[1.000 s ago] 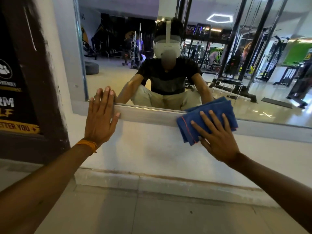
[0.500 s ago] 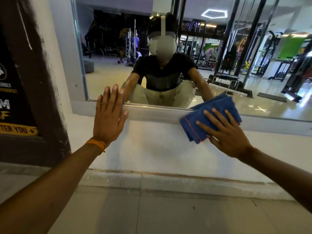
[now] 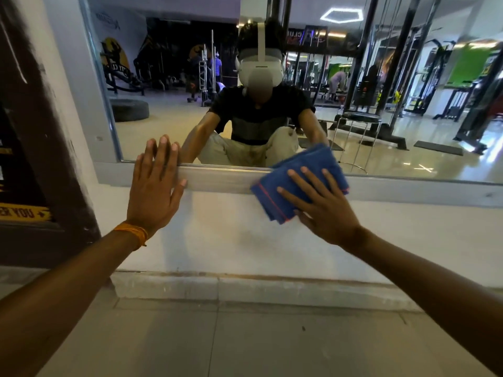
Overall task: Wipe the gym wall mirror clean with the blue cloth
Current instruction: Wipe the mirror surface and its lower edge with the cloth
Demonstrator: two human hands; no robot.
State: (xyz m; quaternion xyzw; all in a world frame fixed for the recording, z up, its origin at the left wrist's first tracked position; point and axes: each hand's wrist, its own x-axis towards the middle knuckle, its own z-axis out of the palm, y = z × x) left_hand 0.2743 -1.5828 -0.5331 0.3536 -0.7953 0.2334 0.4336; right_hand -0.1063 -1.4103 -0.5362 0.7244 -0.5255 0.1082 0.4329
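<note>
The wall mirror [image 3: 408, 110] fills the upper part of the view and reflects the gym hall and a crouching person. Its grey metal frame [image 3: 223, 179] runs along the bottom edge. A folded blue cloth [image 3: 275, 191] with a red stripe lies flat against the frame and the mirror's lower edge. My right hand [image 3: 324, 210] presses it there with straight, spread fingers. My left hand [image 3: 155, 186] rests flat on the frame near the mirror's lower left corner, its fingertips reaching onto the glass. An orange band circles the left wrist.
A white wall [image 3: 245, 235] runs below the mirror down to a low skirting step [image 3: 245, 287] and the tiled floor [image 3: 217, 341]. A dark brown poster panel [image 3: 32, 159] stands on the left beside the mirror frame.
The view has shifted slightly, and my left hand sits a little further right along the frame. My right hand still presses the cloth at the lower edge, having slid slightly to the right.
</note>
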